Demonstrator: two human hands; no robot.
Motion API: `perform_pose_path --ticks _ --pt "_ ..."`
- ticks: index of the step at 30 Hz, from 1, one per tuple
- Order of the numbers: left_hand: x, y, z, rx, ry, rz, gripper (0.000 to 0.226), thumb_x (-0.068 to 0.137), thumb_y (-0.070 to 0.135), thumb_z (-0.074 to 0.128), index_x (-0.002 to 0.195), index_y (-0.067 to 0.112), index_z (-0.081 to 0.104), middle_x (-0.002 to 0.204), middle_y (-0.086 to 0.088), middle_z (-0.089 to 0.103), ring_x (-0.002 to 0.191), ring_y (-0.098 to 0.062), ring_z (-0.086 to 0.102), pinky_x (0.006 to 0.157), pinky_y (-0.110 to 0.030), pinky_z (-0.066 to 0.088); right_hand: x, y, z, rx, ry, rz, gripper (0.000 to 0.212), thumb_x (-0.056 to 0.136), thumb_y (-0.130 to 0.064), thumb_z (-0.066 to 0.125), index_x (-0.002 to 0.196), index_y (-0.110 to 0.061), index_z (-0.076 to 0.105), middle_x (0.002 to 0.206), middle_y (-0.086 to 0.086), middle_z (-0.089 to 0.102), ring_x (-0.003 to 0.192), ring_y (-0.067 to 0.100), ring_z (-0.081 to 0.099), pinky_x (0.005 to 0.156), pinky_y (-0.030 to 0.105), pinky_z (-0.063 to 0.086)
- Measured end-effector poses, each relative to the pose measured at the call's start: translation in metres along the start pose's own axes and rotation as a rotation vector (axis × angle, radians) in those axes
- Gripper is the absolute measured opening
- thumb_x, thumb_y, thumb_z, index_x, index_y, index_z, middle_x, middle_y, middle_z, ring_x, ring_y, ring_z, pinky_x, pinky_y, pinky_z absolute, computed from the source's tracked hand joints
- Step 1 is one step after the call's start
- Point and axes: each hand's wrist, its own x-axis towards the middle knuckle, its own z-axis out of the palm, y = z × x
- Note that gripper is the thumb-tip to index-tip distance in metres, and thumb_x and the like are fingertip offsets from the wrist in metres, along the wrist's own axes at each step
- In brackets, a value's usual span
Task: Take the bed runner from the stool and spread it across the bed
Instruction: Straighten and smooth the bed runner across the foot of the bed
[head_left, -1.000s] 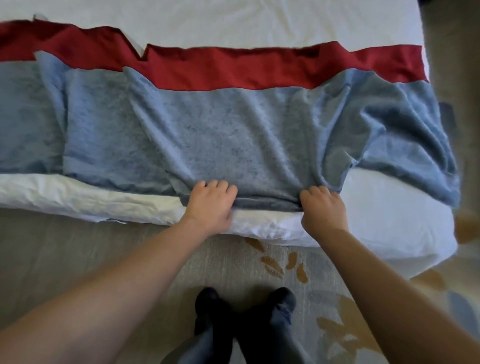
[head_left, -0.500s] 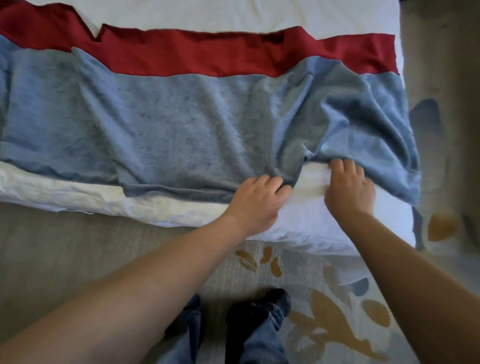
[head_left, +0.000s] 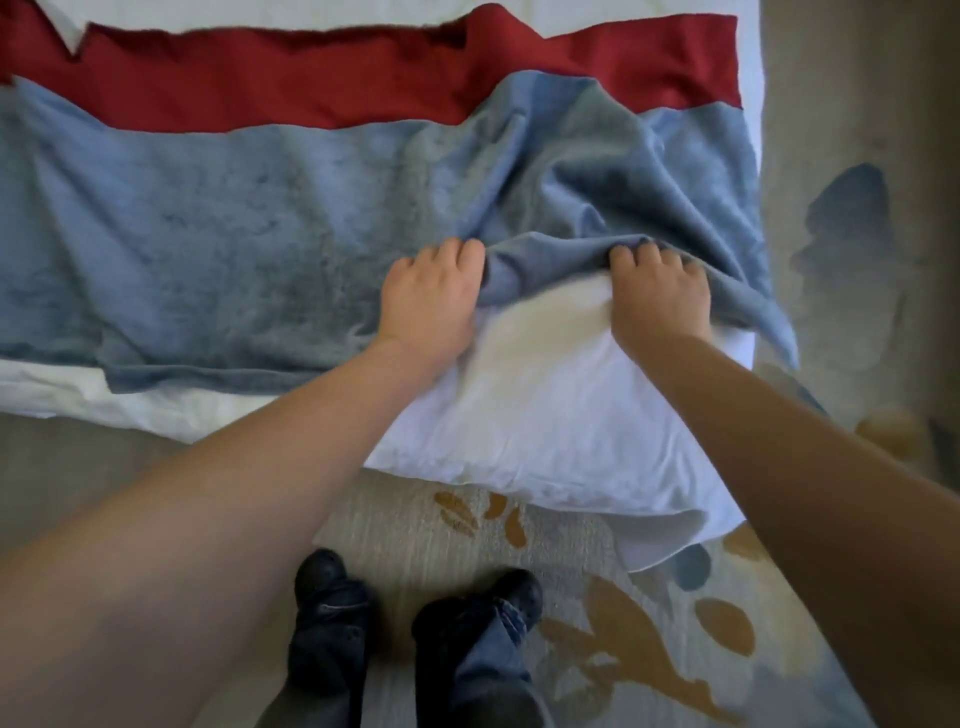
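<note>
Left hand and right hand each have their grip clamped on the bunched near edge of the bed runner. Beyond the grip it lies rumpled across the bed. An uneven tug could drag the flat stretch left of the grip askew.

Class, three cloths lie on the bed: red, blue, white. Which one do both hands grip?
The blue cloth: left hand and right hand grip its bunched near edge. The red cloth lies beyond, untouched; the white sheet lies underneath.
</note>
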Motion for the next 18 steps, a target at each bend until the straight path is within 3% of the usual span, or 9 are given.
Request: perform_pose_path --ticks 6,8,12,15,18 --pt "0.014 0.000 -0.005 0.065 0.356 0.299 0.013 0.079 0.011 0.058 0.085 0.021 0.064 0.081 -0.001 0.063 0.064 -0.023 0.057 0.054 -0.032 0.041 0.025 0.014 -0.005 -0.066 -0.016 -0.090 0.020 0.090 -0.008 0.052 0.109 -0.007 0.059 0.103 0.016 0.062 0.096 0.034 0.058 0.073 0.039 0.039" --pt "0.009 0.004 -0.007 -0.005 0.308 0.361 0.011 0.074 0.017 0.057 0.082 0.020 0.063 0.075 -0.003 0.061 0.060 -0.025 0.057 0.050 -0.032 0.039 0.020 0.022 -0.005 -0.094 -0.015 -0.142 0.017 0.090 -0.006 0.051 0.103 -0.006 0.062 0.100 0.016 0.063 0.094 0.035 0.058 0.069 0.037 0.035" --pt "-0.010 0.022 -0.013 -0.163 0.147 0.257 0.018 0.067 0.026 0.047 0.072 0.017 0.061 0.060 -0.004 0.057 0.048 -0.026 0.057 0.043 -0.025 0.036 0.000 0.038 -0.001 0.011 0.048 -0.125 0.016 0.080 -0.004 0.056 0.097 -0.003 0.057 0.091 0.020 0.060 0.083 0.039 0.058 0.059 0.038 0.035" --pt "-0.024 0.037 -0.016 -0.290 0.133 0.232 0.013 0.066 0.023 0.045 0.063 0.014 0.055 0.048 -0.003 0.052 0.039 -0.026 0.050 0.042 -0.021 0.031 -0.001 0.050 -0.001 -0.003 0.033 -0.026 0.024 0.077 -0.007 0.058 0.101 -0.007 0.054 0.094 0.015 0.058 0.088 0.037 0.058 0.063 0.035 0.031" --pt "-0.030 0.044 -0.018 -0.309 0.076 0.220 0.017 0.070 0.024 0.042 0.060 0.015 0.053 0.044 0.000 0.049 0.036 -0.024 0.047 0.044 -0.018 0.026 0.003 0.053 -0.001 -0.145 -0.035 -0.067 0.016 0.080 -0.006 0.060 0.096 -0.010 0.061 0.090 0.009 0.063 0.086 0.031 0.060 0.064 0.031 0.032"
